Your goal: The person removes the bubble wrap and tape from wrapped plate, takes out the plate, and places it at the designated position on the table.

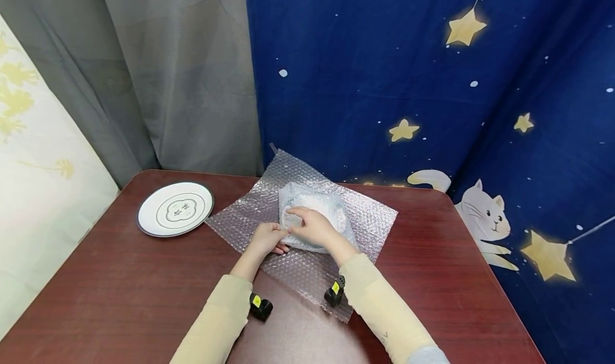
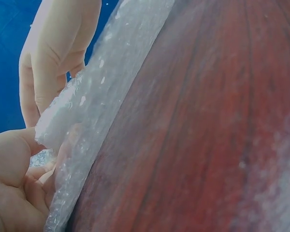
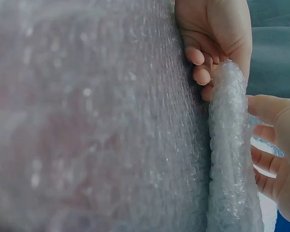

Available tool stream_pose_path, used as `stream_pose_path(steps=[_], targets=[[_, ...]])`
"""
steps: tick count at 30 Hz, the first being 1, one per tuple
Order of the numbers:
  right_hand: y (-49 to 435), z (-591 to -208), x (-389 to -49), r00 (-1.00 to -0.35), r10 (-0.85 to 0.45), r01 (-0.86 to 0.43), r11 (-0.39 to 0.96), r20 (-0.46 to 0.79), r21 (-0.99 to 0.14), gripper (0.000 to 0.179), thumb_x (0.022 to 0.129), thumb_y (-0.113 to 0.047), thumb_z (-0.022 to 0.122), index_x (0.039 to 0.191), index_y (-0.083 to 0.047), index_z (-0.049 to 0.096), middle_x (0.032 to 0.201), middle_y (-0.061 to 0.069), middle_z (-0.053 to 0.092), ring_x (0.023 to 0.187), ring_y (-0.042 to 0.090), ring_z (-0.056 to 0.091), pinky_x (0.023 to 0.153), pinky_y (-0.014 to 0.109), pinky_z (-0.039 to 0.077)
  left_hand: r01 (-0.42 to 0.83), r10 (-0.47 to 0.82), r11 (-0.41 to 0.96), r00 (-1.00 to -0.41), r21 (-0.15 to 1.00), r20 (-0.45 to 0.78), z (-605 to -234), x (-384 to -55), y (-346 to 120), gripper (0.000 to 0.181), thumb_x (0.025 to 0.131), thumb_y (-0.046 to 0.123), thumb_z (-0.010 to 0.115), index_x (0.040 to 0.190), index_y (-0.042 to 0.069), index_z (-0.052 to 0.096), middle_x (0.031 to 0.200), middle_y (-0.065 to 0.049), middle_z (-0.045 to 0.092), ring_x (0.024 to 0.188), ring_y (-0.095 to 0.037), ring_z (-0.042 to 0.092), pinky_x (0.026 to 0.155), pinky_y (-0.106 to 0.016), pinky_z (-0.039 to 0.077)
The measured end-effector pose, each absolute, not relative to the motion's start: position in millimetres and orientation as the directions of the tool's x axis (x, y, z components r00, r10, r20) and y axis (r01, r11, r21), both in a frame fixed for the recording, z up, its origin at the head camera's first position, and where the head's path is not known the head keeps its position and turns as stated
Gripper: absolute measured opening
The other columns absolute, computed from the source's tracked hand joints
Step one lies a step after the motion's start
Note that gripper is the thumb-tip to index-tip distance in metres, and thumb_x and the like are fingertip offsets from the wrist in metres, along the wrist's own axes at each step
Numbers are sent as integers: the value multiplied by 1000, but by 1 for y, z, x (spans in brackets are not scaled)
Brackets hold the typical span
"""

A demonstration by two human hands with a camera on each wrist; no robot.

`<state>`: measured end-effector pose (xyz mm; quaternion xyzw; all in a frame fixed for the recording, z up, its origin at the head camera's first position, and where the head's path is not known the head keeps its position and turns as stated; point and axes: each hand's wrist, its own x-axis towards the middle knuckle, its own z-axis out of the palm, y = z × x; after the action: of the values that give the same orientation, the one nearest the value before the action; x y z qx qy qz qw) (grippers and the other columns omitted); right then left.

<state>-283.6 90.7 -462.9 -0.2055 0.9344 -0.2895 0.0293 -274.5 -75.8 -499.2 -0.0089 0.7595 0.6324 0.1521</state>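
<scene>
A flat bundle in bubble wrap (image 1: 312,196) lies on a larger spread sheet of bubble wrap (image 1: 370,206); a round white shape shows faintly through its layers. My left hand (image 1: 265,240) pinches the bundle's near left corner, thumb above and fingers partly under the wrap. In the left wrist view, the left hand (image 2: 12,179) shows through the clear edge. Across the bundle's top rests my right hand (image 1: 314,228), its thumb close to the left fingertips. The right wrist view has the right hand's (image 3: 282,145) extended fingers against the folded wrap (image 3: 229,154).
To the left on the dark red table (image 1: 144,289) lies a white plate (image 1: 163,201) with a dark rim and a printed centre. Grey (image 1: 202,86) and blue star-patterned curtains (image 1: 346,113) hang behind the table. One far corner of the sheet stands up against the curtain.
</scene>
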Motion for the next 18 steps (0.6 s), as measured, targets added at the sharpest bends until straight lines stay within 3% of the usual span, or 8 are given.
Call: stream_pose_path(steps=[4,7,11,18], targets=[[90,-462,-284,-910,-414,-364,752,37,-549,54,87,-23,69,138,-18,53,136,1,53,76,11,57,73,29,48,-209,182,199,-952,957,-246,-500,-275,-76,23,91,12,64,73,2,53,62,-12,59,48,-17,63,44,-25,52],[90,-460,-283,-910,-413,-367,765,35,-529,54,87,-22,68,139,-18,53,136,1,53,98,17,59,87,33,47,-205,187,202,-952,958,-244,-500,-276,-76,22,91,13,64,76,0,55,63,-12,60,48,-16,63,44,-25,52],[88,-457,-283,-909,-416,-382,787,41,-484,55,85,-21,69,138,-16,53,137,0,53,123,22,48,101,35,39,-213,189,196,-950,957,-250,-501,-276,-76,21,91,12,65,77,0,55,64,-12,60,48,-16,63,44,-25,52],[86,-457,-285,-905,-424,-390,800,32,-456,52,85,-19,69,135,-15,56,132,-1,57,115,22,51,97,34,42,-202,193,191,-952,961,-238,-499,-275,-76,21,90,12,65,75,0,55,62,-12,61,47,-15,63,43,-24,52]])
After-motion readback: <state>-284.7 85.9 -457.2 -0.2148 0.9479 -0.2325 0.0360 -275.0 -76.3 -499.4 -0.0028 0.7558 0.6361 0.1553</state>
